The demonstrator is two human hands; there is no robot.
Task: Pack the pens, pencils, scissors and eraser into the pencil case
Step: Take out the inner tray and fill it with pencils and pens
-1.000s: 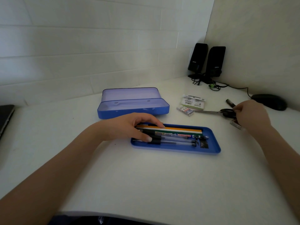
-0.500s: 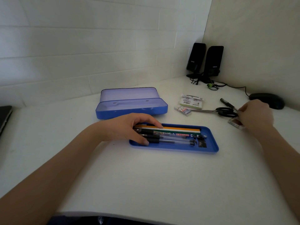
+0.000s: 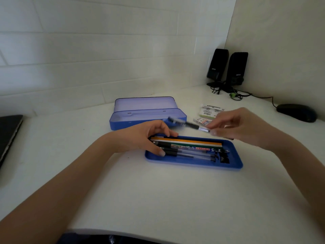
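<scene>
Right hand (image 3: 246,127) is up over the far edge of the blue tray (image 3: 235,166), fingertips pinched on the end of a black pen (image 3: 189,124) that juts out level toward the left, blurred, hanging in the air just above the tray's back rim. Left hand (image 3: 146,136) sits flat on the tray's left end, fingers curled down on the pencils and pens (image 3: 190,147) already lying lengthwise inside, pinning them. I see an orange-and-white pencil at the back and clear-barrelled pens at the front (small dark bits at the right end, can't tell what). Behind, the open case body (image 3: 147,118) rests on the white desk (image 3: 158,199), lid tilted up. Small packets (image 3: 210,110) lie beside it, partly behind the right hand.
</scene>
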